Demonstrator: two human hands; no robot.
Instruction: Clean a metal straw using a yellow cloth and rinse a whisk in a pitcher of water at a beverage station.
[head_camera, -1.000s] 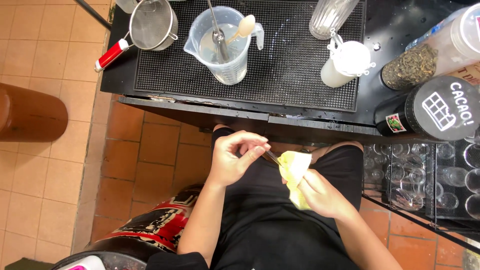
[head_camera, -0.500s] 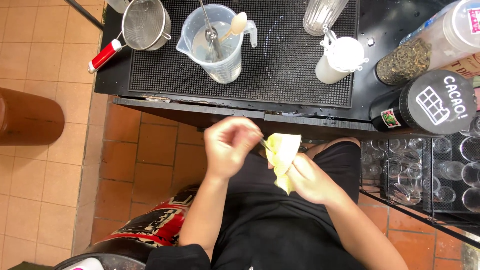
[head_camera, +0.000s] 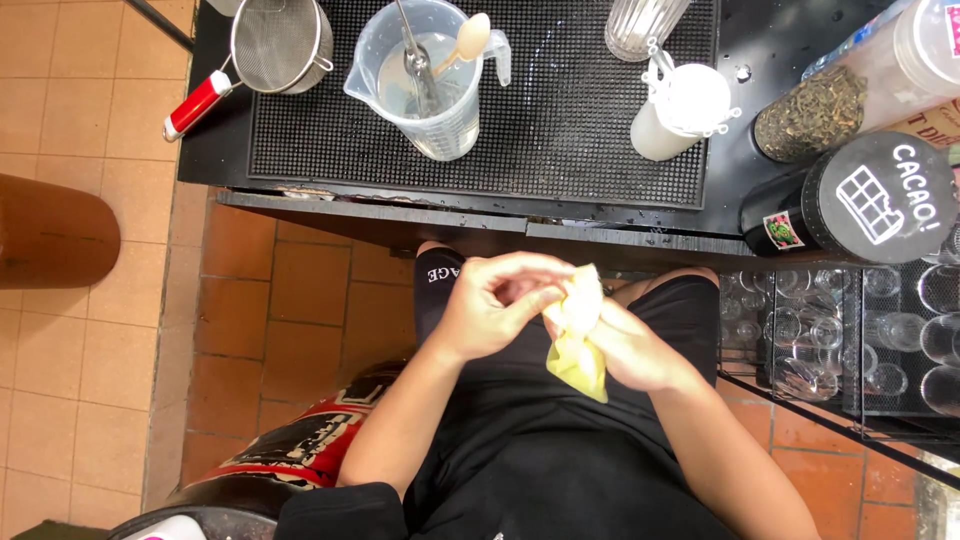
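Here, over the person's lap below the counter edge (head_camera: 480, 222), the left hand (head_camera: 500, 305) and right hand (head_camera: 625, 345) both close around a yellow cloth (head_camera: 578, 350). The cloth hides whatever the fingers pinch inside.

Left hand: the left hand (head_camera: 495, 305) is curled, fingertips pressed to the yellow cloth (head_camera: 578, 335).
Right hand: the right hand (head_camera: 630, 345) is wrapped around the cloth from below; the cloth's tail is seen hanging down over dark clothing.
Counter: a black ridged mat (head_camera: 560, 120) is laid on the counter above the hands.
On the mat: a clear measuring jug (head_camera: 425, 85) with utensils, a white squeeze bottle (head_camera: 680, 110) and a mesh strainer (head_camera: 275, 45) with a red handle are set out.
Right side: a dark round-lidded jar (head_camera: 860, 200) and a rack of glasses (head_camera: 860, 330) are seen.
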